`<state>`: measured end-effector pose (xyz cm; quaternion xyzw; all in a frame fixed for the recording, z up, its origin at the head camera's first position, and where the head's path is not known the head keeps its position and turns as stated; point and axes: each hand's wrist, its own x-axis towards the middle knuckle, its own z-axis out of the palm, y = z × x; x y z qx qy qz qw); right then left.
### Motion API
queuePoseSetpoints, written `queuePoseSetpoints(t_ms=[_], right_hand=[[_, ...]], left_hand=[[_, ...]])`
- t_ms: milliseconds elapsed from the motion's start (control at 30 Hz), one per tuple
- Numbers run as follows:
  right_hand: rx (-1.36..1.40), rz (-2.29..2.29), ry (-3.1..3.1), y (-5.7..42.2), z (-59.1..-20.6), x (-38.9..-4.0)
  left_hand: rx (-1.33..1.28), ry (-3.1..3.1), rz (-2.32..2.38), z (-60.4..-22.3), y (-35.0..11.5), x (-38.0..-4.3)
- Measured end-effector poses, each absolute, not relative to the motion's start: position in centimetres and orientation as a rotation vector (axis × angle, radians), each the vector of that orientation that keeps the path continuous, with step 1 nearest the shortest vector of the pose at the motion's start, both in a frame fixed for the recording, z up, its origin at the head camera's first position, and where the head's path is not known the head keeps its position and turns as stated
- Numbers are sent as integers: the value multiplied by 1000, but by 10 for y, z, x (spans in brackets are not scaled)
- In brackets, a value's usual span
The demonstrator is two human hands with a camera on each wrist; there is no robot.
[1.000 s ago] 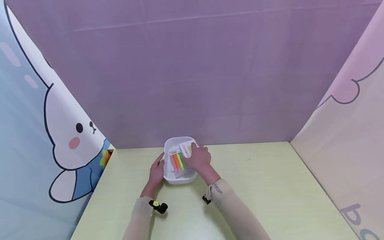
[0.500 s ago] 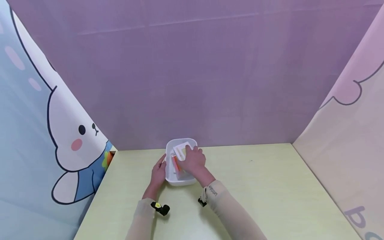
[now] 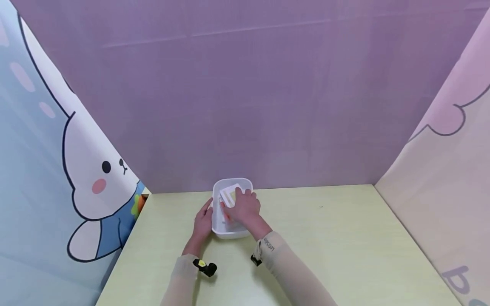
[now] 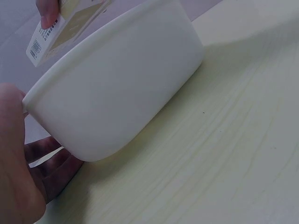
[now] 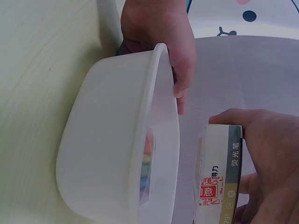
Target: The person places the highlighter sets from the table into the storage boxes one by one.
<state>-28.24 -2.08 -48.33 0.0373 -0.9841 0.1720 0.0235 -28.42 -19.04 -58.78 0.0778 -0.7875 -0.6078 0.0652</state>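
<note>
My left hand (image 3: 203,221) holds a white plastic tub (image 3: 231,233) by its left side. In the left wrist view its thumb is at the rim and its fingers bend below against the outer wall. My right hand (image 3: 245,208) grips a white printed box (image 3: 227,194), labelled in Chinese as highlighters, over the tub. The box (image 5: 215,182) is tilted and above the rim in the right wrist view. Inside the tub lies a clear pack of coloured pens (image 5: 145,163), mostly hidden by my right hand in the head view, with some orange showing.
The tub stands on a pale wooden table (image 3: 325,246), close to its back edge. A purple cloth (image 3: 245,93) hangs behind. Printed cloths flank the table, one with a rabbit (image 3: 99,170) on the left.
My right hand has moved the box left and a little down over the tub, covering more of the pen pack. My left hand stays at the tub's side. The view has shifted slightly.
</note>
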Motion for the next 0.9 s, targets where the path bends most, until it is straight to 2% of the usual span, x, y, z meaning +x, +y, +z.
queuePoseSetpoints(t_ms=[467,900], right_hand=[[182,563,-2945,-6,-489,-285],[228,834,-2831,24,-480,-266]], left_hand=[[202,-2386,-1826,-588,-184,-287],[233,-2415,-1809,-589,-190,-284]])
